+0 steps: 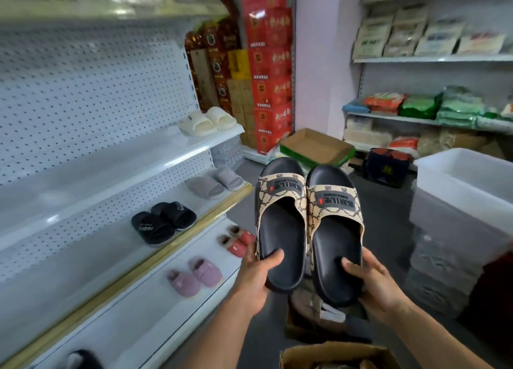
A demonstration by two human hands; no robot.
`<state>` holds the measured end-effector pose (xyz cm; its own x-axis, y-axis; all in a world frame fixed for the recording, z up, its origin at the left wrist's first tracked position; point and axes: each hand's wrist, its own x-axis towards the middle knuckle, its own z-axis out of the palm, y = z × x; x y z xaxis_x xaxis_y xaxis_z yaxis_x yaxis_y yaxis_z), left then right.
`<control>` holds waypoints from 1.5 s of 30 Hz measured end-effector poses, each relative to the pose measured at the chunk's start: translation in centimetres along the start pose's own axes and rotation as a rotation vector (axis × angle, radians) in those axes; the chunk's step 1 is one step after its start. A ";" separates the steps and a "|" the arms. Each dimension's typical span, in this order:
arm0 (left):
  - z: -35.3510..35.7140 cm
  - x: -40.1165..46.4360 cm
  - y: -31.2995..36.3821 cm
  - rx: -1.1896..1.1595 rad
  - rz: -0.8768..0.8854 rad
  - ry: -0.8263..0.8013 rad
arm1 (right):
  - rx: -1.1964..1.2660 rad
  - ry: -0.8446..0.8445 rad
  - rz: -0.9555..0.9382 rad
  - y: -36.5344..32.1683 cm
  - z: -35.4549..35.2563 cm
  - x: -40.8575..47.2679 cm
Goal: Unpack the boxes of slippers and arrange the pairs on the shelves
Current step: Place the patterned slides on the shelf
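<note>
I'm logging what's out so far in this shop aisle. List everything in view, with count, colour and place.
patterned slides: 2, black with beige straps, held mid-air, one per hand
cream slides: 2, upper shelf
grey slides: 2, middle shelf
black slides: 2, middle shelf, nearer
red slippers: 2, lower shelf
pink slippers: 2, lower shelf, nearer
open carton: 1, brown and green, floor
white tub: 1, right
red boxes: a stack, back wall
cardboard box: 1, brown, bottom edge
left hand: grips left slide's heel
right hand: grips right slide's heel
</note>
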<state>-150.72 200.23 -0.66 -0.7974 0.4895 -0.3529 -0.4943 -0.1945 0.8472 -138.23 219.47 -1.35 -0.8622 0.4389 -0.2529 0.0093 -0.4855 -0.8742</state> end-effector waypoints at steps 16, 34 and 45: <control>-18.6 -0.8 14.3 -0.048 0.178 0.227 | -0.064 -0.193 0.025 3.7 22.8 9.3; -40.1 4.9 31.5 -0.012 0.237 0.361 | 0.073 -0.029 0.225 10.6 53.8 22.2; -43.0 8.9 35.4 0.000 0.250 0.462 | 0.073 -0.087 0.369 10.6 60.8 28.4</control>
<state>-190.21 161.19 9.14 -0.9605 0.0025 -0.2782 -0.2694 -0.2578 0.9279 -193.40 180.84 7.35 -0.8474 0.1599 -0.5063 0.2940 -0.6528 -0.6982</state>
